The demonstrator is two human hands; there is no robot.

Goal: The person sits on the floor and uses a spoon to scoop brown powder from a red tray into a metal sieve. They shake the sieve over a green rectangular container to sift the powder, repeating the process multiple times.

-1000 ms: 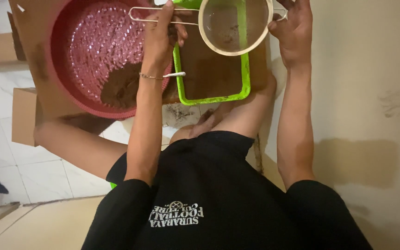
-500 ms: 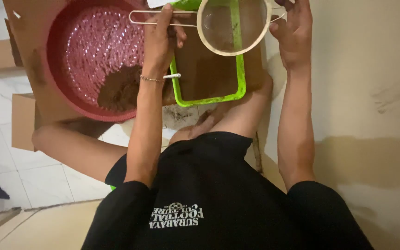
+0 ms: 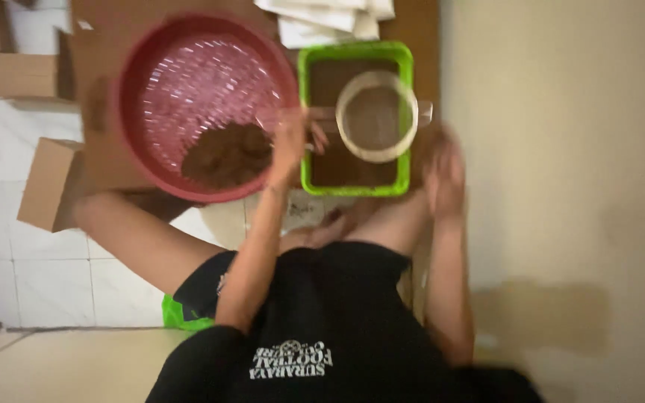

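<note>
Flattened brown cardboard (image 3: 106,160) on a white tiled floor (image 3: 54,276), bearing a red basin (image 3: 132,97), a green tray (image 3: 352,51) and stacked white papers (image 3: 330,19).

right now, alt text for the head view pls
A seated person's left hand holds the handle of a round sieve over a green tray of brown powder; the right hand hovers beside the tray. A red basin with a brown heap sits left.

Black short-sleeved shirt with white printed emblem, bare forearms, thin wrist bracelet
</note>
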